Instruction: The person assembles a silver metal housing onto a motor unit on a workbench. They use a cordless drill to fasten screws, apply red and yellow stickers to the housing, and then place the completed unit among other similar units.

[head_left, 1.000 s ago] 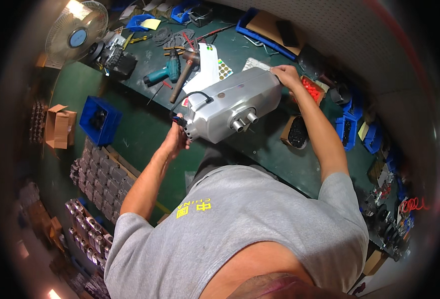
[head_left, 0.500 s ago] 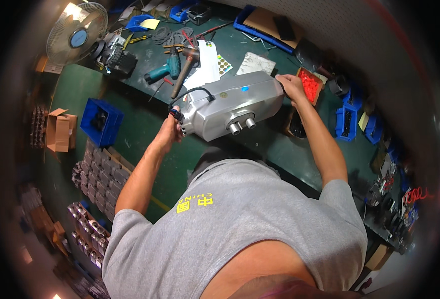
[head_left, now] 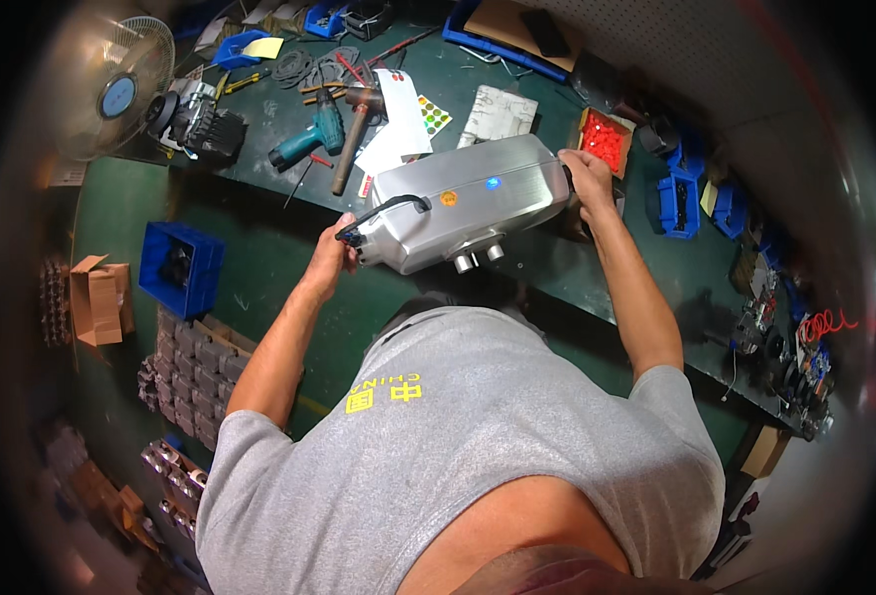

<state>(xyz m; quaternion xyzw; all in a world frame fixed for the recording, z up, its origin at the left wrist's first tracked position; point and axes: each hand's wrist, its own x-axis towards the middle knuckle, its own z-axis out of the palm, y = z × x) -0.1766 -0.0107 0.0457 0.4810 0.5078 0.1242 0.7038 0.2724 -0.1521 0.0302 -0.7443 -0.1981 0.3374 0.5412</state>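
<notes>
I hold a long silver metal housing [head_left: 468, 203] with two short pipe stubs on its underside and a black cable at its left end. It hangs over the front edge of the dark green workbench [head_left: 557, 268]. My left hand [head_left: 336, 250] grips its left end beside the cable. My right hand [head_left: 587, 178] grips its right end. Both arms are stretched out in front of my grey shirt.
On the bench lie a teal power drill [head_left: 309, 139], a hammer [head_left: 351, 134], papers [head_left: 398, 124], a box of red parts [head_left: 605, 141] and blue bins [head_left: 678, 203]. A fan [head_left: 111, 89] stands at the left. A blue crate [head_left: 180, 268], a carton [head_left: 101, 297] and stacked grey parts [head_left: 185, 367] are on the floor.
The silver housing has moved rightward and slightly away from me along the bench edge, both hands staying on its ends.
</notes>
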